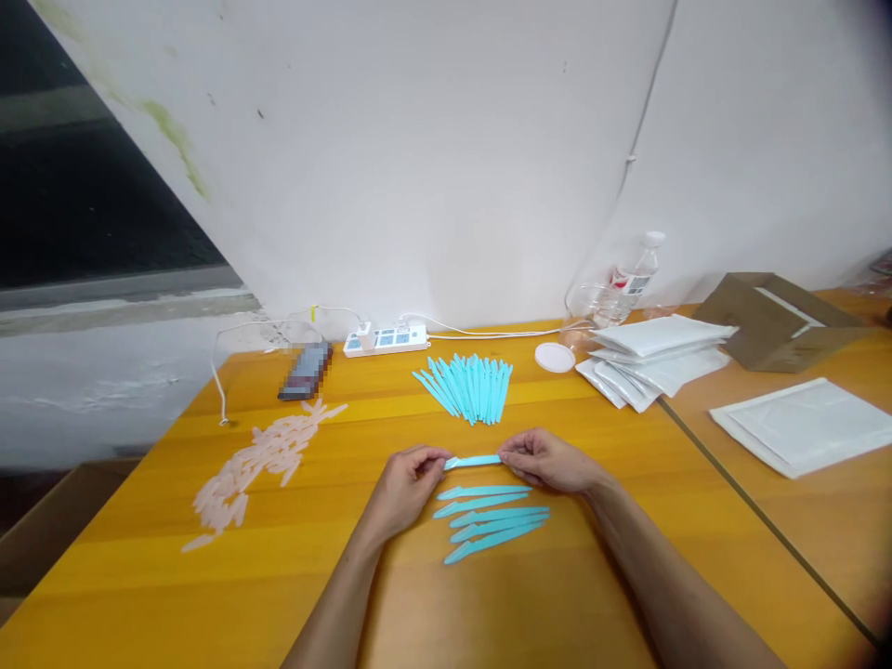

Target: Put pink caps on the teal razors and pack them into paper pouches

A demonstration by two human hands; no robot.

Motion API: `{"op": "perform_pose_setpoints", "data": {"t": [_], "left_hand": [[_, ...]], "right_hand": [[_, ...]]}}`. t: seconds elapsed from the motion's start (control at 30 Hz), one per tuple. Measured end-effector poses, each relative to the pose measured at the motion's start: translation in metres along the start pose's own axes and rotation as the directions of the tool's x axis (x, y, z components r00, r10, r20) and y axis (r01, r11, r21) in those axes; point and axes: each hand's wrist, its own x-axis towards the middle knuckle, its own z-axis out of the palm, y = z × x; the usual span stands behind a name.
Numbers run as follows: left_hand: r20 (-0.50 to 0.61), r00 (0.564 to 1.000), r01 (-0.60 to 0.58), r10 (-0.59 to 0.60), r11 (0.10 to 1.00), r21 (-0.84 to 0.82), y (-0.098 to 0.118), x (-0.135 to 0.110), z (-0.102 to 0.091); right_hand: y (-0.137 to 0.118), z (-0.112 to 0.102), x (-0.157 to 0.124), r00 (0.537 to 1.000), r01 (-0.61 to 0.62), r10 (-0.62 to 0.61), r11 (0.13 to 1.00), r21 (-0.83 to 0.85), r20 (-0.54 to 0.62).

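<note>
My left hand [408,483] and my right hand [547,460] pinch the two ends of one light blue plastic knife [474,461] and hold it level just above the wooden table [348,576]. Both hands have their fingers closed on it. Directly below, several blue knives [491,527] lie in a neat row on the table. Farther back, a fanned pile of the same blue knives [470,386] rests near the middle of the table.
A heap of pale pink knives [255,465] lies at the left. Behind it are a phone [307,370], a white power strip [386,340] and cables. To the right are a white lid [555,357], stacked white packets [651,358], a water bottle [636,274], a cardboard box [773,321] and another packet [808,423].
</note>
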Motion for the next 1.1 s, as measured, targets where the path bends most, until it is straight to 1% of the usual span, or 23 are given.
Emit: {"op": "perform_pose_setpoints", "data": {"t": [0.07,0.17,0.27,0.3,0.33,0.37,0.4,0.43,0.47,0.5,0.53,0.57,0.6,0.67,0.77,0.87,0.93,0.97,1.0,1.07,1.1], "left_hand": [[0.003,0.999,-0.038,0.038,0.999,0.036,0.007,0.0,0.003],[0.087,0.989,-0.133,0.118,0.975,0.18,0.018,-0.007,0.004],[0.179,0.964,-0.251,0.199,0.902,0.352,0.029,-0.025,0.008],[0.193,0.953,-0.292,0.232,0.874,0.388,0.033,-0.034,0.011],[0.207,0.941,-0.333,0.269,0.848,0.411,0.036,-0.043,0.015],[0.219,0.926,-0.374,0.308,0.824,0.425,0.038,-0.053,0.019],[0.222,0.912,-0.409,0.345,0.804,0.432,0.04,-0.062,0.025],[0.222,0.9,-0.437,0.376,0.786,0.439,0.04,-0.07,0.03],[0.218,0.892,-0.453,0.397,0.771,0.448,0.039,-0.076,0.034],[0.21,0.887,-0.46,0.41,0.758,0.463,0.038,-0.081,0.037],[0.195,0.888,-0.457,0.417,0.749,0.48,0.036,-0.084,0.039],[0.174,0.89,-0.448,0.421,0.742,0.499,0.034,-0.084,0.038],[0.149,0.894,-0.434,0.422,0.736,0.52,0.031,-0.083,0.035],[0.072,0.905,-0.384,0.418,0.734,0.561,0.027,-0.078,0.022],[-0.082,0.913,-0.271,0.399,0.747,0.607,0.02,-0.066,-0.014],[-0.232,0.911,-0.132,0.34,0.774,0.619,0.004,-0.054,-0.059],[-0.289,0.917,-0.035,0.275,0.777,0.629,-0.013,-0.047,-0.089],[-0.317,0.915,0.016,0.248,0.765,0.643,-0.024,-0.043,-0.103],[-0.339,0.914,0.069,0.225,0.735,0.675,-0.034,-0.039,-0.115],[-0.362,0.914,0.169,0.183,0.639,0.75,-0.051,-0.028,-0.135],[-0.373,0.912,0.208,0.171,0.589,0.781,-0.058,-0.021,-0.142]], "right_hand": [[-0.002,0.002,0.0,1.0,0.013,-0.013,1.0,-0.005,0.004],[-0.005,-0.001,-0.005,1.0,-0.008,0.009,0.999,-0.037,0.026],[-0.007,-0.012,-0.015,0.993,-0.044,0.059,0.99,-0.136,0.102],[-0.006,-0.016,-0.017,0.994,-0.051,0.066,0.986,-0.158,0.092],[-0.005,-0.02,-0.018,0.997,-0.06,0.067,0.983,-0.173,0.038],[-0.004,-0.024,-0.018,0.996,-0.074,0.063,0.98,-0.187,-0.067],[-0.003,-0.028,-0.016,0.977,-0.097,0.054,0.974,-0.203,-0.207],[-0.003,-0.03,-0.012,0.935,-0.127,0.044,0.968,-0.217,-0.352],[-0.002,-0.032,-0.006,0.879,-0.161,0.033,0.96,-0.23,-0.476],[-0.002,-0.034,0.001,0.825,-0.194,0.025,0.951,-0.241,-0.565],[-0.003,-0.034,0.01,0.781,-0.224,0.024,0.943,-0.245,-0.624],[-0.004,-0.034,0.019,0.755,-0.246,0.026,0.937,-0.246,-0.655],[-0.006,-0.034,0.028,0.738,-0.261,0.028,0.933,-0.248,-0.675],[-0.01,-0.034,0.048,0.707,-0.285,0.025,0.925,-0.253,-0.707],[-0.014,-0.035,0.072,0.686,-0.297,0.027,0.923,-0.245,-0.727],[-0.012,-0.039,0.084,0.698,-0.282,0.064,0.94,-0.191,-0.713],[-0.01,-0.041,0.084,0.713,-0.249,0.081,0.958,-0.143,-0.697],[-0.009,-0.042,0.081,0.717,-0.226,0.081,0.967,-0.121,-0.692],[-0.008,-0.042,0.076,0.722,-0.197,0.074,0.975,-0.102,-0.688],[-0.008,-0.042,0.063,0.744,-0.124,0.043,0.989,-0.075,-0.667],[-0.009,-0.041,0.054,0.765,-0.085,0.024,0.994,-0.064,-0.644]]}}
